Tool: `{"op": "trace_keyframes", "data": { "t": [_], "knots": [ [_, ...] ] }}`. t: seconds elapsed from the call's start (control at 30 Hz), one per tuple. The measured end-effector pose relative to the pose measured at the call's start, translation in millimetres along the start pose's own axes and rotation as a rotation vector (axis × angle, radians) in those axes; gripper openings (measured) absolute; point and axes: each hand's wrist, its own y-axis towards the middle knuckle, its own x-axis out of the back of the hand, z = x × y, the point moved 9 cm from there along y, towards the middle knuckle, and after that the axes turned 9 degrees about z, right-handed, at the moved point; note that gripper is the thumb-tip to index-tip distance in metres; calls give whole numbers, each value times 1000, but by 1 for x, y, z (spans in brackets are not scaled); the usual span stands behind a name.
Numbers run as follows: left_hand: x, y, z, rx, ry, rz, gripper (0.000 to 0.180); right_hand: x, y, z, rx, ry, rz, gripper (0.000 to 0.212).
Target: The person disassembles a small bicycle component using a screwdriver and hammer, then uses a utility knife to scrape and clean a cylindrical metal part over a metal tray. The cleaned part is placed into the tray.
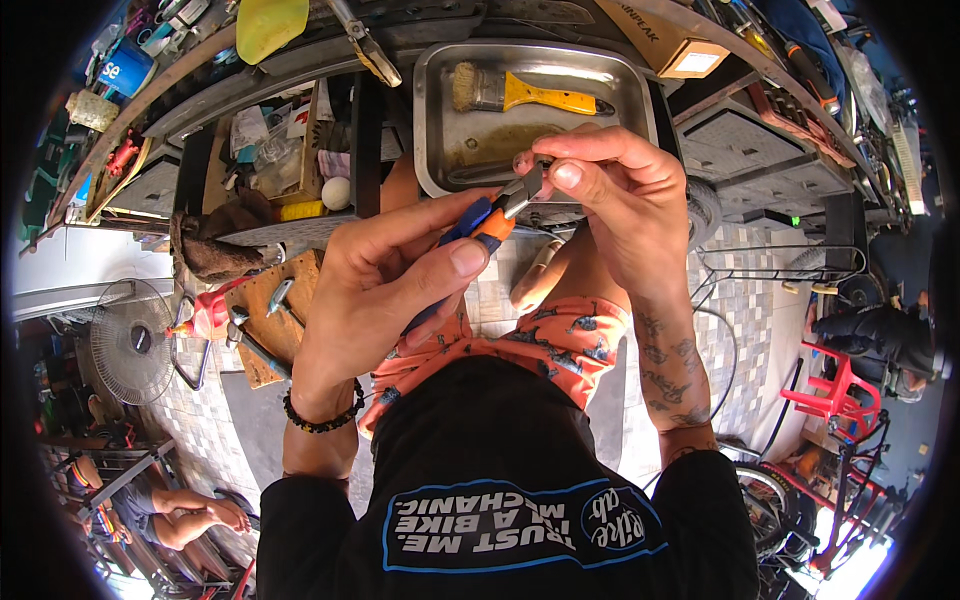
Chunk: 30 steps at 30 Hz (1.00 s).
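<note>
My left hand is closed round a pair of pliers with blue and orange handles, its thumb on the orange part. The metal jaws point up and right, toward my right hand. Thumb and fingers of that hand pinch a small dark metal piece at the tip of the jaws. Fingers cover most of the piece, so its kind does not show. Just beyond both hands is a metal tray with a yellow-handled paintbrush and some brownish liquid in it.
An open drawer of loose items, with a white ball, stands left of the tray. A wooden board with hammers lies lower left, near a fan. At right are a red chair and a bicycle wheel. Another person's legs show lower left.
</note>
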Motion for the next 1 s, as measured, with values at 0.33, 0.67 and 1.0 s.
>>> {"op": "trace_keyframes", "data": {
  "t": [0.33, 0.67, 1.0],
  "knots": [
    [-5, -4, -3, -93, 102, -16, 41, 1, 3, 8, 14, 38, 138, 19],
    [-6, -6, -3, 32, 29, 148, 43, -1, 4, 16, -19, -102, 211, 17],
    [-8, -4, -12, -52, 73, 132, 44, 5, -2, -2, 117, 324, 115, 21]
  ]
}}
